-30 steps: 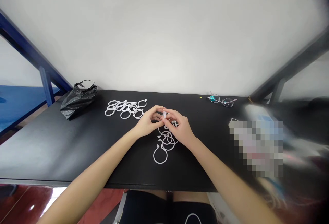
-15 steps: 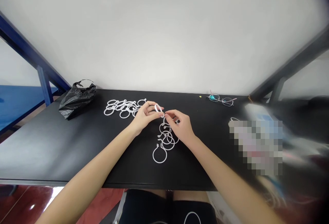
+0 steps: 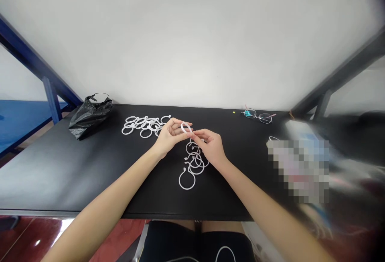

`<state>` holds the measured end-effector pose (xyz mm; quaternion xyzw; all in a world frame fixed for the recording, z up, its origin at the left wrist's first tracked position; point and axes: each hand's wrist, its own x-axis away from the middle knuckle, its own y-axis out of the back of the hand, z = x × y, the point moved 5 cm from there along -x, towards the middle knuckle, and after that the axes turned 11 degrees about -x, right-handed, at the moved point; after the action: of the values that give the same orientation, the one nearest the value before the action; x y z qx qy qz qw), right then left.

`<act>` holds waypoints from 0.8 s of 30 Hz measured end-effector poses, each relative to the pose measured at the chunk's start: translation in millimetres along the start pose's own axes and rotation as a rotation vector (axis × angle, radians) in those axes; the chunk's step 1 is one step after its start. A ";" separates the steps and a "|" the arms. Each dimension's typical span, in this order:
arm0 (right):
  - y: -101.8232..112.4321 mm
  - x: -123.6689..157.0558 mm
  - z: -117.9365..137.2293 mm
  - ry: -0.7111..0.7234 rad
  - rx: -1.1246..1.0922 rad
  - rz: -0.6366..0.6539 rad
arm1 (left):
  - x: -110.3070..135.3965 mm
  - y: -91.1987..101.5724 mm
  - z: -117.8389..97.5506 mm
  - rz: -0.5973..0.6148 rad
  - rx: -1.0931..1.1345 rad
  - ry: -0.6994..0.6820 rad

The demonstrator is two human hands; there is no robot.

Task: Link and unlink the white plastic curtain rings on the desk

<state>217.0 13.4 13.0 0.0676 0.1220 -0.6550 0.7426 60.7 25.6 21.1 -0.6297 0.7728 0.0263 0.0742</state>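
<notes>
Between the fingertips of both hands is a white plastic ring [image 3: 186, 127], raised a little above the black table [image 3: 144, 185]. My left hand [image 3: 171, 135] pinches it from the left, its other fingers stretched out behind the ring. From the right, the thumb and fingers of my right hand [image 3: 209, 142] close on its lower end and cover that part. Several loose white rings with gaps in them [image 3: 187, 180] lie below my hands, some overlapping. Left of my left hand lies a pile of similar white rings [image 3: 146, 125], partly hidden by that hand.
A crumpled black plastic bag [image 3: 90, 115] sits at the back left. A pair of glasses [image 3: 258, 116] lies near the wall at the back right. On the right is a blurred, pixelated package [image 3: 300, 169]. Slanted metal frame bars [image 3: 33, 59] rise at both sides.
The held ring has turned and shows a wider oval. My fingertips have come closer together at its lower end, covering it. The loose rings and the pile lie as before.
</notes>
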 end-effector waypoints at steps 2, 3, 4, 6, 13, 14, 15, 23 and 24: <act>0.9 -0.3 -0.7 0.003 -0.013 -0.004 | 0.2 -0.3 -0.3 -0.002 0.005 -0.004; 1.1 -0.6 -0.8 0.004 -0.022 0.002 | 0.3 -0.2 -0.1 -0.003 0.005 -0.002; 1.3 -1.0 -0.9 0.004 -0.032 0.008 | 0.4 -0.1 0.3 -0.005 0.006 0.002; 1.7 -1.7 -1.0 0.006 -0.052 0.015 | 0.5 0.1 1.0 -0.008 0.010 0.012; -0.9 -2.1 2.2 0.005 -0.096 0.034 | 0.8 -1.2 -3.6 -0.003 -0.068 -0.017; -0.2 -2.3 4.1 0.025 -0.064 0.030 | -0.2 1.6 -5.2 -0.021 -0.101 -0.041; 0.9 -2.5 6.1 0.049 -0.021 0.021 | -1.5 6.4 -6.9 -0.056 -0.148 -0.070; 4.8 -1.1 13.2 0.244 0.343 0.012 | -11.0 66.0 -17.7 -0.358 -0.915 -0.263; 3.0 -0.5 12.9 0.270 0.379 0.036 | -10.7 69.8 -19.0 -0.371 -1.020 -0.284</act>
<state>221.1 10.9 25.3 0.2951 0.0939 -0.6380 0.7050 -7.0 47.8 37.8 -0.7016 0.5207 0.4679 -0.1329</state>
